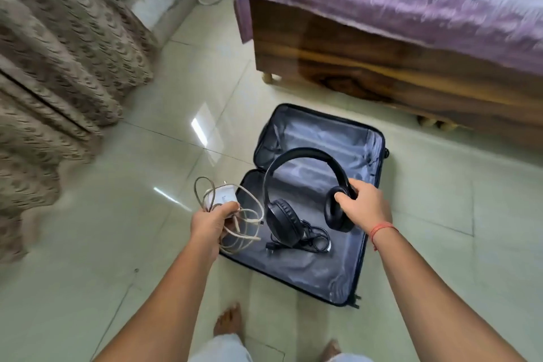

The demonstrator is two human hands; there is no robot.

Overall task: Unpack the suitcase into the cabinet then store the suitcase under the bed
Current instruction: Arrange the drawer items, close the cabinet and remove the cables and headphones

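You had your right hand [364, 209] clamped on an earcup of the light black plastic over-ear headphones [305, 153], left hand [211, 222] gripping the boxy white charger [221, 196] with its floppy cable, though the band above your fingers was probably the sturdier hold.

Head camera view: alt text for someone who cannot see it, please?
A person's right hand grips black headphones and the left hand holds a white charger, above an open suitcase on the floor. A purple-covered bed stands beyond.

The one wide-angle head camera looks steeply down and slightly forward from standing height over the open suitcase [323, 138] mid-frame on the floor [117, 244], with the bed [352, 47] upper right and the curtain [58, 53] left.
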